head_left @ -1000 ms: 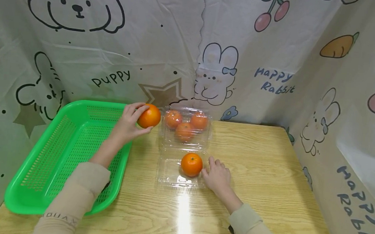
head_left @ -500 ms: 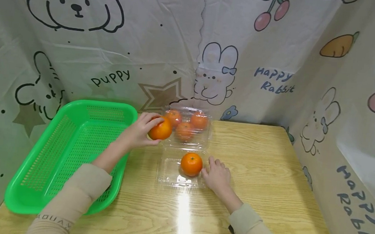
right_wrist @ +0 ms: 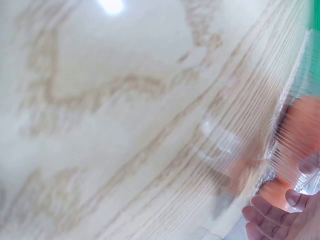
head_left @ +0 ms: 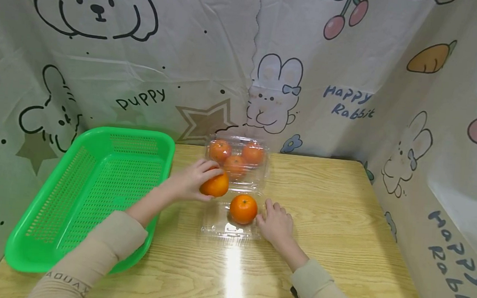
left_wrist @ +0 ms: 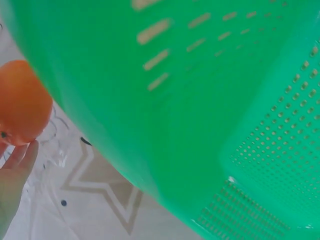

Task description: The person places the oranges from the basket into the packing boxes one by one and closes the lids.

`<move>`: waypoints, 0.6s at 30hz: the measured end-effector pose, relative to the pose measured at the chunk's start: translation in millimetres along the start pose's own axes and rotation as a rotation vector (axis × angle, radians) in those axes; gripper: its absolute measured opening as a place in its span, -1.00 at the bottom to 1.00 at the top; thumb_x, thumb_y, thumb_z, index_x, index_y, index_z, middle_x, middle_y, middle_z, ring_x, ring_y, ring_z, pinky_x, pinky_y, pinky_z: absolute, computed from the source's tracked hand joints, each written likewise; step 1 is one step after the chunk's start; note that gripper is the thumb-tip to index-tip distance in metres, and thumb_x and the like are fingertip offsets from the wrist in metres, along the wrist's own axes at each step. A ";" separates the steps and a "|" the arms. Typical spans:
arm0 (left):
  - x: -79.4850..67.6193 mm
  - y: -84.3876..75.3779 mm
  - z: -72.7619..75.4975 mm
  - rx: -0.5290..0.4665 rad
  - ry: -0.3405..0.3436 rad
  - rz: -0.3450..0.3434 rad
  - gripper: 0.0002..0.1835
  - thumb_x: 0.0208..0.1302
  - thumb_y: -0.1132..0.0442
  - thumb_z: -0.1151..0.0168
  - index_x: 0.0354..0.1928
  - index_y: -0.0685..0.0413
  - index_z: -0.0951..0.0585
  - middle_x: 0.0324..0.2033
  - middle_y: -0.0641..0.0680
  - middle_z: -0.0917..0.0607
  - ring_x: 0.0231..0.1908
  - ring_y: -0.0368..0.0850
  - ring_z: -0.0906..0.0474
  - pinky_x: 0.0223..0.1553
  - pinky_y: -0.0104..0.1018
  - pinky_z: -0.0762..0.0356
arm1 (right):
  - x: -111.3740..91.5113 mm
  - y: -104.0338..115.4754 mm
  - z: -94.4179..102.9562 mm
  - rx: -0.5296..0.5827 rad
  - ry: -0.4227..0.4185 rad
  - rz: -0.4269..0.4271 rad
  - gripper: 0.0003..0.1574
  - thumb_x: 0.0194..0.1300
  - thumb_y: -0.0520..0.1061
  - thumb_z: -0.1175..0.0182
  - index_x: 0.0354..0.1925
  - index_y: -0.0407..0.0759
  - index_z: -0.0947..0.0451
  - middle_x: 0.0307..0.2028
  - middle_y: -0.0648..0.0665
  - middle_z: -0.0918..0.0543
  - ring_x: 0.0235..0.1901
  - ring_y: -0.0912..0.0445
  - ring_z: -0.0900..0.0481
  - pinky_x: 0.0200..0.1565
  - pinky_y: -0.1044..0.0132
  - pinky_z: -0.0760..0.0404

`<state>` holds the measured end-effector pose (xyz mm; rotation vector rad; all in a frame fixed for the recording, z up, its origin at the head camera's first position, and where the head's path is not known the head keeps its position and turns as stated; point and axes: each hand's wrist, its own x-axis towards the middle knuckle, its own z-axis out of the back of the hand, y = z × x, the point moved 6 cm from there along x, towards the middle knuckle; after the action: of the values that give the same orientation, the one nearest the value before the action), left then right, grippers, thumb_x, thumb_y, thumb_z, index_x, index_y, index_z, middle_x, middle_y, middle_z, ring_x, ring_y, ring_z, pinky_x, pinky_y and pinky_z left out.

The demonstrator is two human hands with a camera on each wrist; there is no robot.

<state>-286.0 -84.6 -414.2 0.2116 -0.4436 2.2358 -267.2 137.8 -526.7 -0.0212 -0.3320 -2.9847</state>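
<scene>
My left hand (head_left: 192,181) holds an orange (head_left: 217,183) between thumb and fingers, above the left side of a clear plastic box (head_left: 214,226). In the left wrist view, that orange (left_wrist: 24,102) shows at the left edge with the fingertips (left_wrist: 25,157) against it. Another orange (head_left: 243,209) sits in the box's near half. Three more oranges (head_left: 252,154) show through clear plastic in the far half. My right hand (head_left: 276,222) lies at the box's right edge, its fingers loosely bent beside the near orange; whether it touches the box I cannot tell.
A green perforated plastic basket (head_left: 163,199) stands to the left on the wooden table (head_left: 323,199), under the left forearm. A printed cloth (head_left: 212,61) hangs behind and along both sides.
My left hand has carried its orange to the right and nearer, from beside the basket to over the box. The right hand and the other oranges have stayed put.
</scene>
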 end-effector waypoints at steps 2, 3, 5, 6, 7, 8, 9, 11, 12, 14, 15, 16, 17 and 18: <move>1.1 -4.0 -3.9 0.003 0.036 0.000 -0.34 -0.15 0.11 -0.42 0.08 0.10 -0.47 0.01 0.10 -0.44 0.00 0.05 -0.32 -0.12 -0.14 -0.53 | -0.2 0.3 0.1 0.001 0.000 0.001 -0.59 0.16 0.09 0.01 -0.10 -0.12 -0.30 -0.34 -0.17 -0.48 -0.41 -0.07 -0.46 -0.40 0.11 -0.42; 1.6 -5.6 -6.1 0.001 0.055 0.004 -0.34 -0.15 0.11 -0.42 0.08 0.09 -0.47 0.01 0.10 -0.44 0.01 0.05 -0.31 -0.12 -0.14 -0.54 | -0.3 0.5 0.2 0.001 0.000 0.001 -0.59 0.16 0.09 0.01 -0.11 -0.12 -0.30 -0.34 -0.17 -0.48 -0.41 -0.07 -0.46 -0.40 0.12 -0.42; 2.6 -9.1 -10.0 0.013 0.088 0.001 -0.35 -0.14 0.07 -0.41 0.08 0.06 -0.47 0.01 0.08 -0.44 0.01 0.03 -0.32 -0.14 -0.16 -0.55 | -0.3 0.5 0.7 0.001 0.000 0.002 -0.59 0.16 0.09 0.01 -0.11 -0.12 -0.30 -0.34 -0.16 -0.48 -0.42 -0.06 -0.46 -0.40 0.12 -0.42; 2.9 -10.6 -12.1 0.020 0.102 -0.001 -0.35 -0.14 0.05 -0.41 0.07 0.04 -0.47 0.01 0.07 -0.44 0.01 0.02 -0.32 -0.16 -0.16 -0.56 | -0.3 0.5 0.8 0.001 0.001 0.002 -0.59 0.17 0.09 0.01 -0.11 -0.12 -0.30 -0.35 -0.16 -0.48 -0.42 -0.06 -0.46 -0.40 0.12 -0.42; 2.9 -12.1 -14.0 0.026 0.114 -0.004 -0.35 -0.14 0.04 -0.40 0.07 0.04 -0.47 0.00 0.07 -0.44 0.01 0.02 -0.32 -0.17 -0.17 -0.56 | -0.3 0.6 0.9 0.001 0.002 0.003 -0.59 0.17 0.09 0.01 -0.11 -0.12 -0.30 -0.35 -0.16 -0.48 -0.42 -0.06 -0.46 -0.40 0.12 -0.42; 3.1 -13.5 -16.2 0.035 0.125 -0.010 -0.35 -0.14 0.02 -0.40 0.07 0.04 -0.47 0.00 0.07 -0.44 0.01 0.02 -0.33 -0.16 -0.17 -0.56 | -0.3 0.6 0.9 0.002 0.003 0.004 -0.59 0.17 0.10 0.01 -0.11 -0.12 -0.30 -0.35 -0.16 -0.48 -0.42 -0.06 -0.46 -0.39 0.12 -0.42; 3.5 -14.6 -18.4 0.029 0.136 -0.013 -0.35 -0.14 0.03 -0.40 0.07 0.04 -0.47 -0.01 0.07 -0.44 0.01 0.02 -0.33 -0.14 -0.17 -0.55 | -0.3 0.6 0.9 0.002 0.003 0.004 -0.59 0.17 0.10 0.01 -0.11 -0.12 -0.30 -0.36 -0.16 -0.48 -0.42 -0.06 -0.46 -0.39 0.12 -0.42; 4.1 -17.2 -22.8 0.031 0.163 -0.024 -0.34 -0.14 0.01 -0.39 0.08 0.05 -0.46 -0.01 0.07 -0.44 0.01 0.02 -0.33 -0.11 -0.16 -0.53 | -0.2 0.4 0.7 0.002 0.004 0.004 -0.59 0.17 0.10 0.02 -0.11 -0.12 -0.30 -0.35 -0.16 -0.48 -0.41 -0.06 -0.46 -0.39 0.12 -0.42; 4.2 -18.5 -24.6 0.026 0.175 -0.028 -0.34 -0.14 0.02 -0.39 0.08 0.07 -0.46 0.00 0.08 -0.44 0.01 0.02 -0.33 -0.09 -0.16 -0.53 | -0.2 0.4 0.7 0.002 0.004 0.004 -0.59 0.17 0.10 0.02 -0.10 -0.12 -0.30 -0.35 -0.16 -0.47 -0.41 -0.06 -0.45 -0.39 0.12 -0.42; 4.5 -21.1 -27.9 0.016 0.204 -0.032 -0.33 -0.13 0.04 -0.39 0.09 0.09 -0.46 0.01 0.09 -0.44 0.03 0.03 -0.32 -0.05 -0.14 -0.50 | -0.3 0.3 0.7 0.002 0.003 0.005 -0.59 0.17 0.10 0.02 -0.10 -0.12 -0.30 -0.35 -0.16 -0.47 -0.41 -0.06 -0.45 -0.40 0.12 -0.42; 4.4 -22.3 -29.2 0.009 0.219 -0.029 -0.34 -0.13 0.05 -0.39 0.09 0.10 -0.46 0.01 0.10 -0.43 0.03 0.03 -0.32 -0.04 -0.14 -0.50 | -0.2 0.3 0.7 0.002 0.004 0.006 -0.59 0.17 0.10 0.02 -0.11 -0.12 -0.30 -0.35 -0.16 -0.47 -0.42 -0.05 -0.45 -0.40 0.13 -0.42; 4.2 -23.5 -30.5 0.010 0.234 -0.027 -0.34 -0.12 0.05 -0.39 0.09 0.09 -0.46 0.02 0.10 -0.43 0.04 0.03 -0.31 -0.03 -0.14 -0.49 | -0.2 0.3 0.7 0.003 0.004 0.006 -0.59 0.17 0.09 0.02 -0.11 -0.12 -0.30 -0.36 -0.16 -0.47 -0.43 -0.05 -0.44 -0.40 0.13 -0.41; 3.9 -24.7 -31.4 0.005 0.246 -0.023 -0.35 -0.12 0.06 -0.39 0.09 0.10 -0.46 0.02 0.10 -0.43 0.05 0.04 -0.32 -0.03 -0.13 -0.49 | -0.2 0.3 0.7 0.004 0.004 0.007 -0.59 0.17 0.09 0.02 -0.11 -0.12 -0.30 -0.36 -0.15 -0.47 -0.43 -0.04 -0.44 -0.41 0.14 -0.41; 3.5 -25.7 -32.4 0.004 0.256 -0.018 -0.35 -0.12 0.06 -0.39 0.09 0.09 -0.47 0.03 0.10 -0.43 0.05 0.04 -0.32 -0.03 -0.13 -0.49 | -0.2 0.2 0.7 0.005 0.005 0.007 -0.60 0.17 0.09 0.02 -0.11 -0.12 -0.30 -0.36 -0.15 -0.47 -0.44 -0.04 -0.44 -0.41 0.14 -0.41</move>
<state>-268.7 -54.4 -436.8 -0.0689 -0.2972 2.2087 -266.9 137.8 -525.9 -0.0143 -0.3383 -2.9763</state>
